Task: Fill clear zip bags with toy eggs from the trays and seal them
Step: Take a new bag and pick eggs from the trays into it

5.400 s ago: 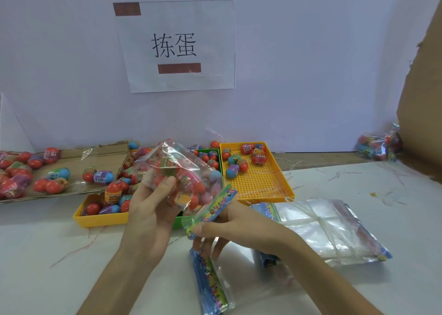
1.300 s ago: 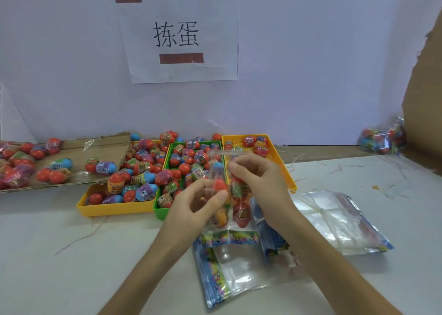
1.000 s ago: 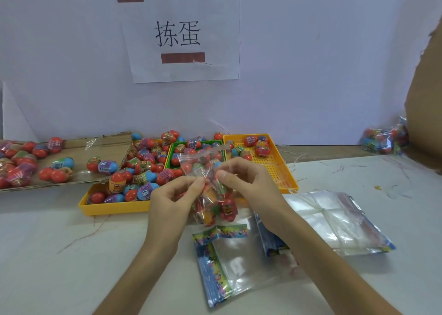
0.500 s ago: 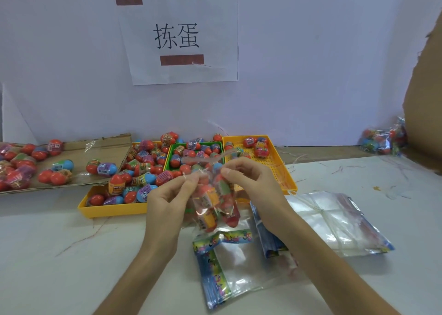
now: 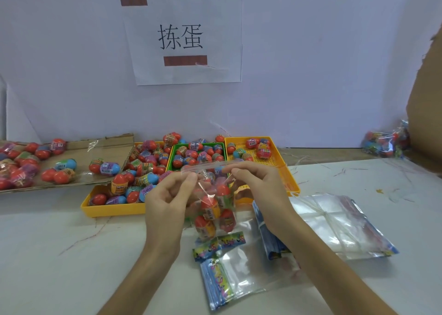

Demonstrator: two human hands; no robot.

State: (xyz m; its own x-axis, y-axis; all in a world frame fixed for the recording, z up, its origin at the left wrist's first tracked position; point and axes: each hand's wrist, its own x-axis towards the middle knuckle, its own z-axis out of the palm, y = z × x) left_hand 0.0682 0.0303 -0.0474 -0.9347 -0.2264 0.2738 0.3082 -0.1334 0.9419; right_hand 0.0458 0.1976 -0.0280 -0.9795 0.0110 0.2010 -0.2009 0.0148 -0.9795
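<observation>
- Head view, nearest the edge: empty clear bags (image 5: 239, 274) with colourful header strips lie flat on the white table (image 5: 59, 255). They overlap, so I can make out at least two but cannot count them for sure.
- Just to the right sits one tied bundle of empty bags (image 5: 334, 226); the right forearm crosses its near corner.
- Two hands are raised over the table. The left hand (image 5: 167, 202) and the right hand (image 5: 258, 185) each pinch the top strip of one zip bag (image 5: 212, 209) between thumb and forefinger, and the bag hangs between them above the loose bags.
- The toy eggs (image 5: 208, 202) inside it are mostly red-topped; the crinkled plastic makes an exact count impossible.
- Behind the hands stand three trays side by side: a yellow tray (image 5: 112, 210) heaped with eggs, a green tray (image 5: 198, 145) partly hidden by the bag, and a second yellow tray (image 5: 284, 171) holding only a handful.
- To the left a cardboard flat (image 5: 112, 147) carries more eggs, cut off by the frame.
- Far right, a filled bag (image 5: 385, 142) lies by a brown cardboard panel (image 5: 425, 99).
- One paper sign (image 5: 186, 37) hangs on the wall.
</observation>
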